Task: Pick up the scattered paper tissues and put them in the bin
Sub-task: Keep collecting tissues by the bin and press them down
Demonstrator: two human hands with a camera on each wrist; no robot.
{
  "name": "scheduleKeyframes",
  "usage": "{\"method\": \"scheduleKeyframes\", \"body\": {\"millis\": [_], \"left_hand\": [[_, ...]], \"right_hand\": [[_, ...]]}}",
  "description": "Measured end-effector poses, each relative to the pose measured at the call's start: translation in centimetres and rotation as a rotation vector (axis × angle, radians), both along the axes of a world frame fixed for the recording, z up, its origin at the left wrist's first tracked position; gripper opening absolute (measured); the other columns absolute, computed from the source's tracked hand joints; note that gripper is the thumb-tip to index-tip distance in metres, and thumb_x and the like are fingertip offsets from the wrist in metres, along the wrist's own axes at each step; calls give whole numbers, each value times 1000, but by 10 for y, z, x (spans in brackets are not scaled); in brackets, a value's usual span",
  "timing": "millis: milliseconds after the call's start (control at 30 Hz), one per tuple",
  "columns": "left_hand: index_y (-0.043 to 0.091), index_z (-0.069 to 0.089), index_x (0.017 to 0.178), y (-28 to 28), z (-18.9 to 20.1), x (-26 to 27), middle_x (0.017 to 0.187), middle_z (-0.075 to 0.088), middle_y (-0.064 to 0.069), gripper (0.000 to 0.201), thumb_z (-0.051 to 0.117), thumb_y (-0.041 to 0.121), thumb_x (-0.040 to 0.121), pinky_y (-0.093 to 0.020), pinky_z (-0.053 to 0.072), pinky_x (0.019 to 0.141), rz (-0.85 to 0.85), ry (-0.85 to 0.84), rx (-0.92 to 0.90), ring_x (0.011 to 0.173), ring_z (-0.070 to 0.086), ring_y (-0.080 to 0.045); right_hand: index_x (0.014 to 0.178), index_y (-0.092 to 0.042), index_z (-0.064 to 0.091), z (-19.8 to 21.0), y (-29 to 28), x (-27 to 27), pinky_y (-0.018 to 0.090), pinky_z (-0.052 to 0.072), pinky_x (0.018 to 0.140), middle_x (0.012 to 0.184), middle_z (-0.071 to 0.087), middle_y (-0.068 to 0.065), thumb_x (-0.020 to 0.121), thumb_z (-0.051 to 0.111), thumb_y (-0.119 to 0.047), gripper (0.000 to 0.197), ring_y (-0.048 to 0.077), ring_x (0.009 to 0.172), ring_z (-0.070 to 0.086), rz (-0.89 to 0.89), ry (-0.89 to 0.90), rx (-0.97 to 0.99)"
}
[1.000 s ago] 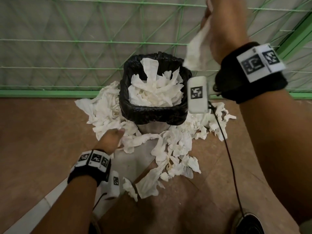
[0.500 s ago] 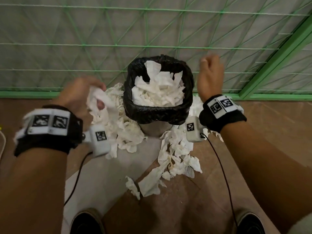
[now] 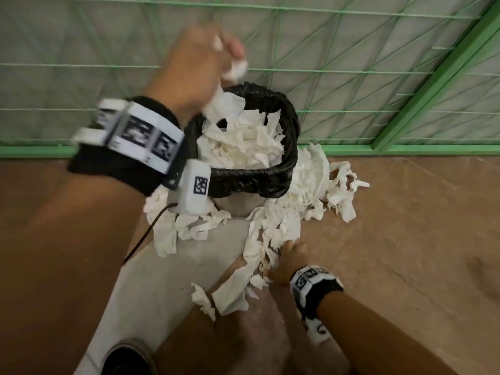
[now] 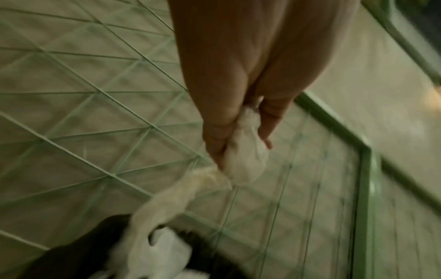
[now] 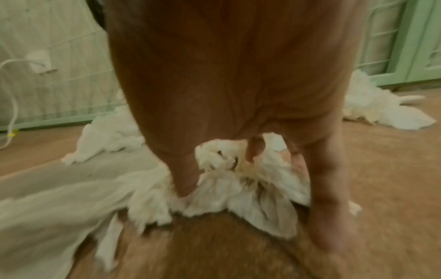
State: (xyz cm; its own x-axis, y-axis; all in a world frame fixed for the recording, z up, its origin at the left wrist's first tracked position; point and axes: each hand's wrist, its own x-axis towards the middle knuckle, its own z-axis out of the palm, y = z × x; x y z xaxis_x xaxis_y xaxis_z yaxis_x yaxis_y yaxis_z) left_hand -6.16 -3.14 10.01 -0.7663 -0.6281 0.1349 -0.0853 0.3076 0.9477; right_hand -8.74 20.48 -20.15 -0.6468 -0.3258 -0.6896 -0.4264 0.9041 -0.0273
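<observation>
A bin with a black bag (image 3: 251,182) stands against the fence, heaped with white tissues (image 3: 243,142). My left hand (image 3: 227,58) is raised over its far-left rim. It grips a tissue wad (image 4: 245,162) whose tail hangs down toward the bin (image 4: 71,258). More scattered tissues (image 3: 273,228) ring the bin's base. My right hand (image 3: 273,263) is low on the floor in front of the bin. Its fingers (image 5: 255,149) curl into a bunched clump of tissues (image 5: 236,181), with the thumb and an outer finger planted on either side.
A green wire fence (image 3: 351,77) with a green frame runs right behind the bin. More tissues lie to the bin's right (image 3: 338,196) and left (image 3: 165,234). A black cable (image 3: 143,236) hangs from my left wrist. A dark shoe (image 3: 127,358) is at the bottom.
My left hand rose with its tissues from the left of the bin to above the rim. My right hand dropped from beside the bin's right rim to the floor pile in front.
</observation>
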Motion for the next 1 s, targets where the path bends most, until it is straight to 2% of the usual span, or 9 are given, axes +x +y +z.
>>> {"method": "scheduleKeyframes", "body": {"millis": [200, 333, 400, 567, 667, 733, 800, 900, 1000], "left_hand": [[11, 56, 105, 16, -63, -20, 94, 57, -12, 22, 35, 9, 97, -25, 37, 51, -247, -677, -300, 61, 48, -19], [16, 50, 129, 17, -68, -24, 137, 50, -10, 44, 29, 42, 100, -37, 35, 108, -343, -745, -231, 123, 47, -30], [31, 45, 134, 13, -59, -21, 147, 36, -8, 47, 25, 50, 96, -50, 23, 112, -200, -666, -273, 137, 30, -31], [21, 63, 106, -21, -61, 2, 109, 58, -8, 33, 35, 23, 89, -39, 42, 94, 272, -68, -373, 108, 52, -25], [15, 56, 82, -20, -87, 38, 82, 55, 2, 22, 35, 15, 89, -13, 39, 71, 762, 359, 118, 77, 52, -3], [-1, 53, 115, -10, -126, 67, 118, 58, -15, 30, 31, 8, 98, -13, 42, 81, 994, 240, 243, 106, 56, -18], [-3, 47, 128, 14, -173, 89, 130, 53, -20, 34, 33, 10, 100, -31, 40, 94, 1034, -194, 176, 111, 52, -30], [14, 50, 108, 68, -224, 106, 103, 54, -11, 23, 50, 29, 91, -41, 48, 86, 620, -485, 7, 88, 56, -29], [47, 32, 129, 112, -262, 121, 133, 28, 0, 70, 71, 45, 71, -43, 52, 92, -173, -846, -198, 114, 50, -26]], "right_hand": [[109, -12, 61, 23, -7, -12, 35, 48, 83, 117, 63, 11, 82, 63, -34, 34, 31, 106, 61, 344, 32, 18], [125, -3, 49, 41, -12, -53, 41, 48, 99, 133, 53, 16, 86, 62, -22, 45, 29, 116, 57, 189, -169, 53], [89, -6, 58, 58, -17, -78, 42, 51, 94, 113, 64, 19, 86, 62, -14, 10, 24, 94, 58, 162, -242, 65], [61, -14, 50, 138, -39, -116, 23, 44, 53, 64, 54, 4, 90, 56, -14, 29, 15, 55, 51, 53, -187, -154], [87, -2, 61, 185, -41, -133, 37, 50, 78, 84, 60, 21, 93, 58, -14, 15, 37, 76, 61, 27, -90, -333], [101, 3, 63, 210, -47, -142, 31, 47, 82, 98, 62, 26, 85, 69, -13, 23, 42, 92, 61, 128, 104, -446], [88, 6, 63, 238, -54, -144, 24, 48, 60, 87, 63, 27, 76, 77, -4, 22, 37, 73, 67, 70, 102, -693], [97, -2, 56, 277, -68, -152, 19, 39, 36, 91, 53, 23, 92, 50, -4, 9, 16, 42, 60, -240, -19, -889], [110, -9, 55, 307, -86, -150, 22, 36, 42, 91, 52, 13, 92, 43, -11, 22, 13, 53, 50, -196, 92, -994]]}}
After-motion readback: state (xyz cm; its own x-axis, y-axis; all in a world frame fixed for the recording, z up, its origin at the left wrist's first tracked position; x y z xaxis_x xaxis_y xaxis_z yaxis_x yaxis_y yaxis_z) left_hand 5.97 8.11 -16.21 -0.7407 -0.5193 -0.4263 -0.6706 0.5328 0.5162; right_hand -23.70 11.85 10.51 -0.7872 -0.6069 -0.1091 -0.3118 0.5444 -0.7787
